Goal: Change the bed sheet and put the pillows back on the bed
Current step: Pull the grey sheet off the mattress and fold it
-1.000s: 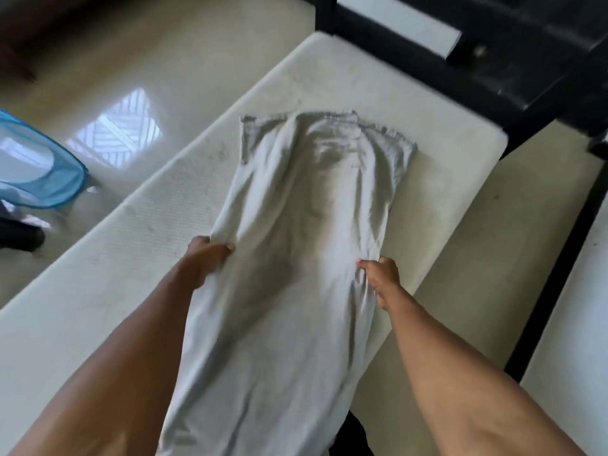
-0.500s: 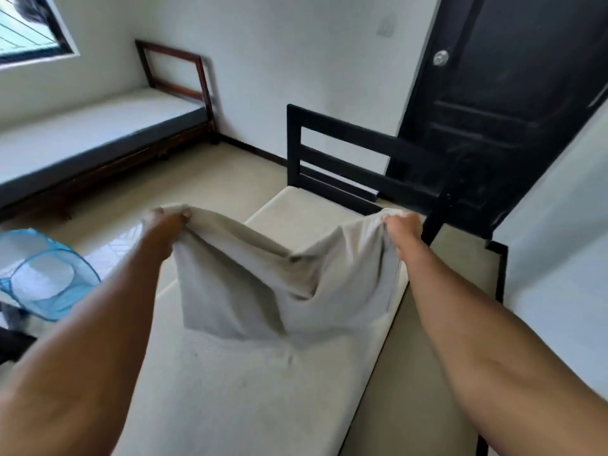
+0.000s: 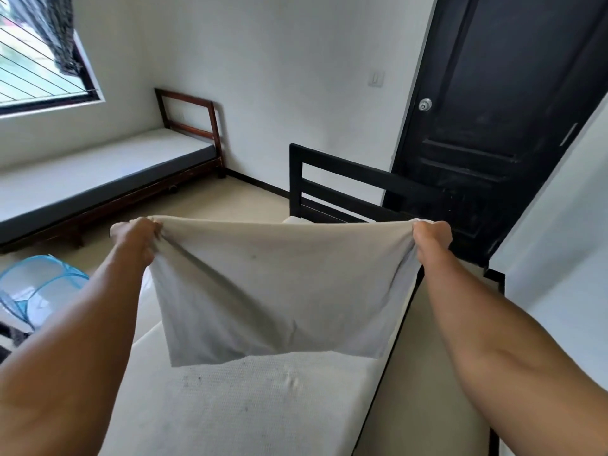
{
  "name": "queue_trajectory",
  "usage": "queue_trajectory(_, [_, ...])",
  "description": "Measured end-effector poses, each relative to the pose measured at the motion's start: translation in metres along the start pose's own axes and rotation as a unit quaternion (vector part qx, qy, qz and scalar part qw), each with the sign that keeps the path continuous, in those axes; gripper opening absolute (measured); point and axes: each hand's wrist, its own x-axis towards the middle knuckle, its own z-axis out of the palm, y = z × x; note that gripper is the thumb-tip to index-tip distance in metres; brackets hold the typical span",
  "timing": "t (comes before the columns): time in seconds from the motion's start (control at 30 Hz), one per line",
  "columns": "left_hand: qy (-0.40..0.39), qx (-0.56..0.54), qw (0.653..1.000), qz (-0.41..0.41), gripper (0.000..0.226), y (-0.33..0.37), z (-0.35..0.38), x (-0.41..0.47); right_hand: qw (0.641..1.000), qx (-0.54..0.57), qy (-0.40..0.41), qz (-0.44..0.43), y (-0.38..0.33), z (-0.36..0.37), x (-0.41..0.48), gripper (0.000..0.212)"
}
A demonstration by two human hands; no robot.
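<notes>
up it goes: the sheet [image 3: 279,291] is higher than a moment ago and the sag is gone, its top edge pulled straight between two fists. the left hand [image 3: 136,236] grips the left corner and the right hand [image 3: 431,235] the right one, fingers curled tight into the cloth. the sheet hangs over the bare mattress [image 3: 246,406], lower edge loose. early days, i'd say: nothing is spread or tucked yet, and there are no pillows in sight.
</notes>
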Motion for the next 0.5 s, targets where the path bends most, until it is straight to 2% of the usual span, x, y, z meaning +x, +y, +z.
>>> queue_trajectory(0.1, [-0.021, 0.036, 0.994, -0.104, 0.038, -0.025, -0.002, 0.028, 1.0, -0.013, -0.008, 0.026, 0.014, 0.015, 0.017, 0.036])
queue_trajectory(0.17, [-0.042, 0.093, 0.98, -0.169, 0.028, -0.051, 0.0, 0.046, 0.998, -0.032, -0.035, 0.051, 0.026, 0.03, 0.031, 0.044])
queue_trajectory(0.23, [-0.06, 0.152, 0.966, -0.2, 0.02, -0.08, 0.012, 0.068, 0.993, -0.055, -0.07, 0.073, 0.042, 0.048, 0.052, 0.055])
queue_trajectory(0.3, [-0.054, 0.193, 0.956, -0.216, 0.026, -0.107, 0.03, 0.088, 0.987, -0.09, -0.103, 0.089, 0.059, 0.067, 0.07, 0.062])
queue_trajectory(0.37, [-0.06, 0.211, 0.95, -0.222, 0.022, -0.138, 0.063, 0.123, 0.98, -0.114, -0.135, 0.095, 0.074, 0.092, 0.093, 0.061])
queue_trajectory(0.43, [-0.069, 0.223, 0.947, -0.222, 0.009, -0.131, 0.11, 0.102, 0.97, -0.13, -0.18, 0.095, 0.083, 0.125, 0.119, 0.06])
queue_trajectory(0.5, [-0.086, 0.215, 0.954, -0.188, 0.015, -0.127, 0.164, 0.097, 0.958, -0.15, -0.229, 0.083, 0.083, 0.159, 0.142, 0.059])
